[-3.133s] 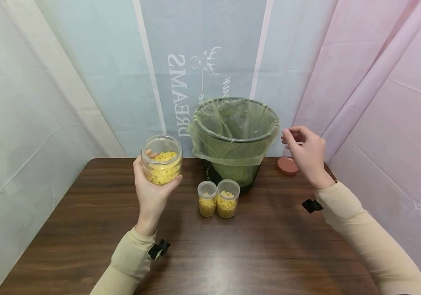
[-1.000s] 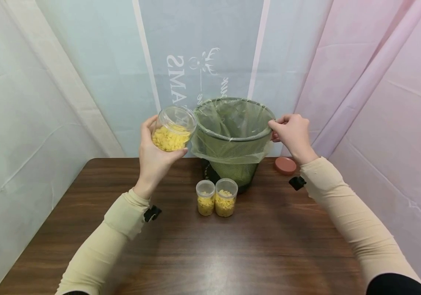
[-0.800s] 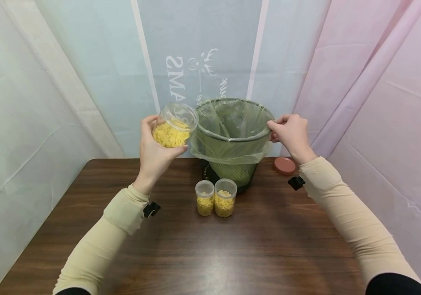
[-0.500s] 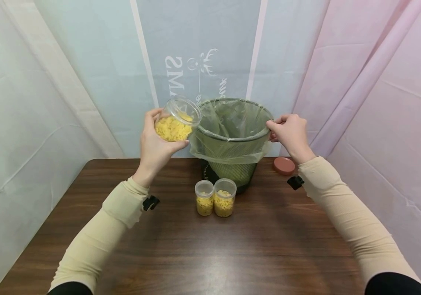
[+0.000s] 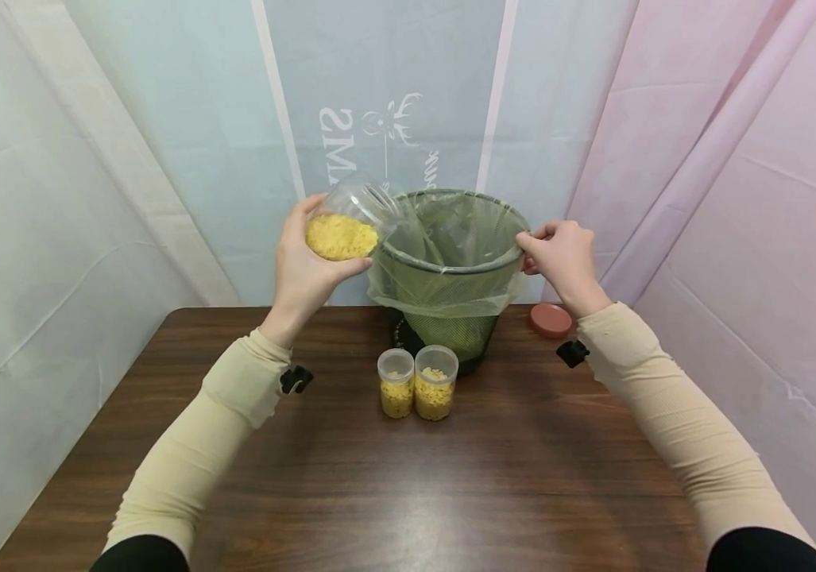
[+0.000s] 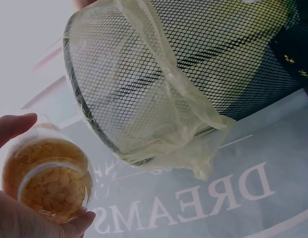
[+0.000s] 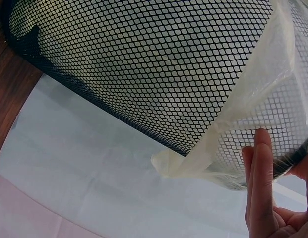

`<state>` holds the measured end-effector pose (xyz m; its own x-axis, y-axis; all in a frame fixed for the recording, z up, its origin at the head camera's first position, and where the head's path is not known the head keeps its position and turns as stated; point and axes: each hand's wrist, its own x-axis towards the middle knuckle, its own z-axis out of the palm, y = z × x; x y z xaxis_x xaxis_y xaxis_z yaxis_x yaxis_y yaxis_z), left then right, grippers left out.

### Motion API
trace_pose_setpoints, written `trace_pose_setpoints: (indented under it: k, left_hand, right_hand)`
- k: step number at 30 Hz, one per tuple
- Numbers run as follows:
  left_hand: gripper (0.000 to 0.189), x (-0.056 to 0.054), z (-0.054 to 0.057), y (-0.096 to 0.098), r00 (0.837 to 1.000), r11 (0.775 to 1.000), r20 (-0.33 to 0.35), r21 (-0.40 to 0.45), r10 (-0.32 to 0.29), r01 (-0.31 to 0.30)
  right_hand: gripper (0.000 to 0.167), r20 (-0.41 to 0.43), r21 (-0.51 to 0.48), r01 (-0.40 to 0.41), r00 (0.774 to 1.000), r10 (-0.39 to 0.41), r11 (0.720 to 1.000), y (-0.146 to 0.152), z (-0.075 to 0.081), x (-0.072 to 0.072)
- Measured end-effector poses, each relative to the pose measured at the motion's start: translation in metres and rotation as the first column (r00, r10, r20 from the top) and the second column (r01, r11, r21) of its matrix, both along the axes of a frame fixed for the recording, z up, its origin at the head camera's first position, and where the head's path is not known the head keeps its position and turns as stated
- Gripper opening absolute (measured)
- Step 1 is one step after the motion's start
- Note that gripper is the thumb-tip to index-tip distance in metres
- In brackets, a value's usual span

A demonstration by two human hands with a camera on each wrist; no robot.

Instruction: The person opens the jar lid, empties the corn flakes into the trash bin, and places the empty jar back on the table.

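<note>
My left hand (image 5: pixel 303 266) grips a clear jar (image 5: pixel 342 236) part full of yellow flakes, raised off the table. The jar leans to the right, its mouth at the left rim of a dark mesh wastebasket (image 5: pixel 473 343). Flakes lie along the jar's lower side in the left wrist view. A thin pale-green bin liner (image 5: pixel 450 298) is folded over the wastebasket's rim. At the opposite side, my right hand (image 5: pixel 563 258) pinches the lined rim between thumb and fingers, two fingers (image 7: pixel 262 178) lying along the outside in the right wrist view.
Two small clear containers (image 5: pixel 396 393) with yellow flakes stand side by side in front of the wastebasket. A reddish round lid (image 5: pixel 551 320) lies right of it on the brown wooden table (image 5: pixel 408 492). Printed curtains (image 5: pixel 193 143) hang behind and at both sides.
My left hand has raised the jar, moved it right to the wastebasket and tipped it further over. My right hand has come left onto the rim and stayed there.
</note>
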<state>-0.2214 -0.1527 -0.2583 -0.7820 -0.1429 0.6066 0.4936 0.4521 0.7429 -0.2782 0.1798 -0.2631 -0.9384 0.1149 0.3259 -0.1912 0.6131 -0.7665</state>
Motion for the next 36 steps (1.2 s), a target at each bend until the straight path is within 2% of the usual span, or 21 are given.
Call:
trace_pose_setpoints:
  k: [2, 9, 18, 22, 32, 36]
  left_hand:
    - [0.091, -0.001, 0.001, 0.001, 1.0, 1.0, -0.001, 0.0, -0.001, 0.001]
    - [0.089, -0.003, 0.006, 0.008, 0.999, 0.996, 0.0, 0.083, -0.033, 0.032]
    - [0.087, -0.011, 0.011, 0.013, 0.997, 0.992, -0.054, 0.113, -0.052, 0.058]
    - [0.085, -0.013, 0.012, 0.015, 0.998, 0.994, -0.047, 0.101, -0.044, 0.048]
    - [0.083, -0.021, 0.017, 0.02, 0.995, 0.994, -0.098, 0.105, -0.021, 0.031]
    - [0.084, -0.025, 0.016, 0.02, 0.995, 0.993, -0.097, 0.115, -0.015, 0.026]
  right_hand:
    - [0.024, -0.004, 0.007, 0.004, 1.0, -0.004, 1.0, 0.0, 0.0, 0.0]
    - [0.025, -0.009, 0.02, 0.006, 1.0, -0.006, 1.0, 0.001, -0.001, -0.001]
    - [0.024, -0.019, 0.022, 0.007, 1.0, -0.007, 1.0, -0.001, 0.001, -0.001]
    - [0.024, -0.016, 0.009, 0.003, 1.0, -0.003, 1.0, -0.001, 0.0, -0.001]
    - [0.024, -0.011, 0.015, 0.015, 1.0, -0.015, 1.0, -0.001, -0.001, -0.001]
    - [0.024, -0.014, 0.006, 0.012, 1.0, -0.012, 1.0, -0.001, -0.001, -0.001]
